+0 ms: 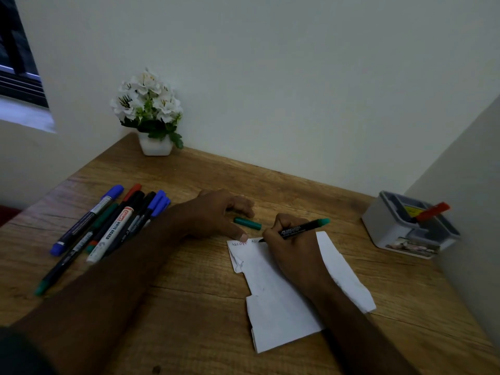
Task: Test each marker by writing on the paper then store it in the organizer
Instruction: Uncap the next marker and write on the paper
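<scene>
Fingers of the right hand (290, 239) curl round a green marker (300, 229), its tip touching the paper (278, 301) beside faint red letters. Left hand (216, 215) lies relaxed, thumb pressing the paper's corner at ten o'clock; the green cap (247, 223) sits just beside it on the table (189, 293). Spare markers (108, 226) lie at nine o'clock, partly hidden by the forearm. At three o'clock, the organizer (405, 228) holds a red marker (431, 211). Fresh writing is too small to read.

Markers (102, 228) left of paper (284, 301); organizer (400, 234) right; cap (247, 223) behind paper; plant (151, 115) far-left corner.
</scene>
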{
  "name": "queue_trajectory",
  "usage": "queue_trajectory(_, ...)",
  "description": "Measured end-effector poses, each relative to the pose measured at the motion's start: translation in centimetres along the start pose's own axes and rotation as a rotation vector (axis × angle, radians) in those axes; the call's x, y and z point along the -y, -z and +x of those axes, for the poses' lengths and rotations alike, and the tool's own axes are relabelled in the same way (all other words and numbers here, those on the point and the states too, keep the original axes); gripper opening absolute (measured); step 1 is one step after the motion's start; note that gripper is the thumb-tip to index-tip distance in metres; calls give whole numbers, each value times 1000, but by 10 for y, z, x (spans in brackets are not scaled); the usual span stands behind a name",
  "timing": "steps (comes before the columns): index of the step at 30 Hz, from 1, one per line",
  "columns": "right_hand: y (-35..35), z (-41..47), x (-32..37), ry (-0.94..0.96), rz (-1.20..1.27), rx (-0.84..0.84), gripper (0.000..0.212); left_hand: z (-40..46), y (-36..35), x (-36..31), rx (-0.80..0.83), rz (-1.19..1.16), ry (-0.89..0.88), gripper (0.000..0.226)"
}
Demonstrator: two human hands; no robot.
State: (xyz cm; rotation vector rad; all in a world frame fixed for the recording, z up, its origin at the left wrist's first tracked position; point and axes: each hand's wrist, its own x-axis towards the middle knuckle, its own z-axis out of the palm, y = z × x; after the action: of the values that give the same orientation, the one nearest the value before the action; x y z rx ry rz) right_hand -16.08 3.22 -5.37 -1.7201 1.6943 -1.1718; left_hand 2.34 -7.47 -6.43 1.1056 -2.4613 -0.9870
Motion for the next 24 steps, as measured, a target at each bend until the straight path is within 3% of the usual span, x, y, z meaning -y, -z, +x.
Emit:
queue_trajectory(6, -3, 2, -2, -1, 2, -17, 21, -2, 2, -5, 0, 8, 0, 62)
queue_trajectory(10, -1, 1, -2, 18, 25, -16, 28, -2, 1, -3, -3, 4, 12, 71)
queue_trajectory(24, -3, 3, -6, 8, 23, -26, 26, -6, 3, -13, -1, 16, 20, 60)
